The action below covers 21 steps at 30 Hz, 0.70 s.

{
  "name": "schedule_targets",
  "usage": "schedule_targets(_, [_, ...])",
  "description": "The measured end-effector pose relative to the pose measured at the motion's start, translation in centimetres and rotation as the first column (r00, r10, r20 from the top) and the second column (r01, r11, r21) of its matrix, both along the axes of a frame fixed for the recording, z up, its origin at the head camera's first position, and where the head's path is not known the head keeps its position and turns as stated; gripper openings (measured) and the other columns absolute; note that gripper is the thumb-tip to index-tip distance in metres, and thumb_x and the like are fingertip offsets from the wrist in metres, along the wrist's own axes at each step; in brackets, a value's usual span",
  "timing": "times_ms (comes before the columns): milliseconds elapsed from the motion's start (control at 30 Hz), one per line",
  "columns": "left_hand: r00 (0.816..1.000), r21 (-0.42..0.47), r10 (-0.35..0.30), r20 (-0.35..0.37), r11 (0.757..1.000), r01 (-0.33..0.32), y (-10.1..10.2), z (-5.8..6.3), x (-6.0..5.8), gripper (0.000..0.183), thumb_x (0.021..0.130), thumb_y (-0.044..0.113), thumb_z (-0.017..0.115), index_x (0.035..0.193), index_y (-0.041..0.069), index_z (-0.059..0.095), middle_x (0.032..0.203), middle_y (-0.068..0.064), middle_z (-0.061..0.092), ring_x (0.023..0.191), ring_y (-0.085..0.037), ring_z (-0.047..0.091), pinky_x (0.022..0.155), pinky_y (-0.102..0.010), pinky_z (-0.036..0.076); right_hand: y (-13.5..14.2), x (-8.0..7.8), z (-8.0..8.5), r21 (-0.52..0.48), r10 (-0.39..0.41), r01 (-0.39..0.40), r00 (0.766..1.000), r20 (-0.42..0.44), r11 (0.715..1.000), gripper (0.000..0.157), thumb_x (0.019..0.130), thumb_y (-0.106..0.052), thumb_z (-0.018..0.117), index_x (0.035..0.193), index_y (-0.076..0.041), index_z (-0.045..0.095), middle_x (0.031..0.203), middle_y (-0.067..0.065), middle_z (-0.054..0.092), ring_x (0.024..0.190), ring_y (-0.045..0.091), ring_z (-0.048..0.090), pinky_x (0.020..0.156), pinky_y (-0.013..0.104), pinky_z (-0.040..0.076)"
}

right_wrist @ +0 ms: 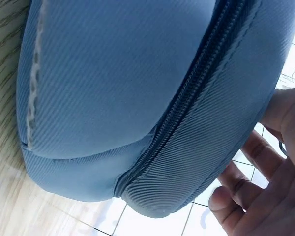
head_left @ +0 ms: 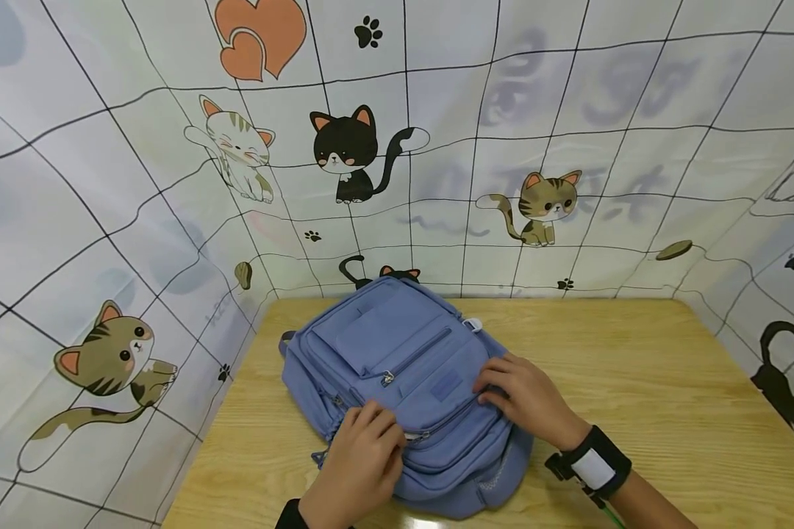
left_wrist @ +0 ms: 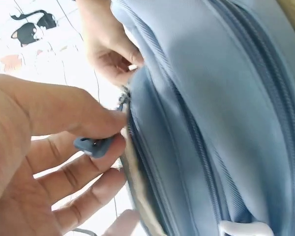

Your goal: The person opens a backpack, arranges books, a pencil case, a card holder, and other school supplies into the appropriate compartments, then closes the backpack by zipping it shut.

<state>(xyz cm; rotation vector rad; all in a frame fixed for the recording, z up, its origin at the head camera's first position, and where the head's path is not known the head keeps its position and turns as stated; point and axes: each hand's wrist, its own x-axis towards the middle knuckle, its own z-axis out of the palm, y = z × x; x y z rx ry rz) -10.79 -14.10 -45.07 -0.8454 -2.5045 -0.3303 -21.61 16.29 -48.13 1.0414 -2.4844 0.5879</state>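
Observation:
A blue backpack [head_left: 397, 330] lies on the table with its front pockets up. My left hand [head_left: 364, 459] is at the lower front pocket, where the zipper [head_left: 418, 436] is partly open. In the left wrist view, my left thumb and index finger [left_wrist: 119, 145] pinch the pocket's edge, and a blue tab [left_wrist: 94, 146] shows between thumb and fingers. A beige lining [left_wrist: 137, 182] shows along the gap. My right hand [head_left: 523, 393] holds the pocket's edge at the right, fingers curled. In the right wrist view, the backpack [right_wrist: 113, 88] partly hides its fingertips.
The wooden table [head_left: 609, 353] extends to both sides of the backpack. Behind and beside it hangs a white cloth [head_left: 450, 169] with a grid and cartoon cats. A strap with a small device [head_left: 592, 466] is on my right wrist.

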Motion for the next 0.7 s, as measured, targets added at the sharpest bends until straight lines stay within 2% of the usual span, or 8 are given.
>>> schedule_targets(133, [0.999,0.018,0.041,0.025,0.999,-0.041,-0.2,-0.4,0.1,0.023,0.083,0.009,0.084,0.085,0.022,0.065,0.082,0.01,0.059,0.08,-0.008,0.041,0.073,-0.025,0.037,-0.4,0.6,0.5,0.023,0.032,-0.032,0.999,0.004,0.999,0.026,0.081,-0.017,0.093,0.1,-0.024,0.077,0.106,-0.008,0.069,0.098,0.014,0.058,0.089,0.042,0.053])
schedule_targets(333, [0.994,0.003,0.057,0.098,0.998,-0.057,0.1,-0.9,0.1,0.019,0.091,0.016,0.083,0.091,0.018,0.063,0.081,0.008,0.058,0.076,-0.008,0.045,0.067,-0.024,0.045,-1.7,2.0,0.9,0.033,0.184,-0.183,0.983,-0.017,0.983,0.03,0.085,-0.025,0.091,0.109,-0.027,0.074,0.115,-0.01,0.068,0.108,0.013,0.059,0.095,0.041,0.052])
schedule_targets(433, [0.99,0.006,0.059,0.13,0.998,-0.06,0.2,-1.1,-0.1,0.024,0.091,0.021,0.086,0.091,0.018,0.062,0.082,0.008,0.055,0.077,-0.007,0.049,0.068,-0.024,0.047,-2.2,2.1,0.6,0.025,0.186,-0.185,0.981,-0.05,0.982,0.027,0.084,-0.026,0.091,0.104,-0.028,0.073,0.11,-0.012,0.067,0.102,0.01,0.059,0.089,0.036,0.051])
schedule_targets(700, [0.983,0.139,0.004,0.182,0.99,-0.029,-0.6,-1.2,-0.4,0.025,0.091,0.02,0.085,0.086,0.023,0.061,0.082,0.013,0.056,0.077,-0.002,0.045,0.069,-0.02,0.046,-2.4,2.1,0.2,-0.021,0.178,-0.18,0.982,-0.067,0.983,0.024,0.085,-0.024,0.089,0.097,-0.028,0.069,0.1,-0.015,0.063,0.093,0.005,0.054,0.082,0.031,0.046])
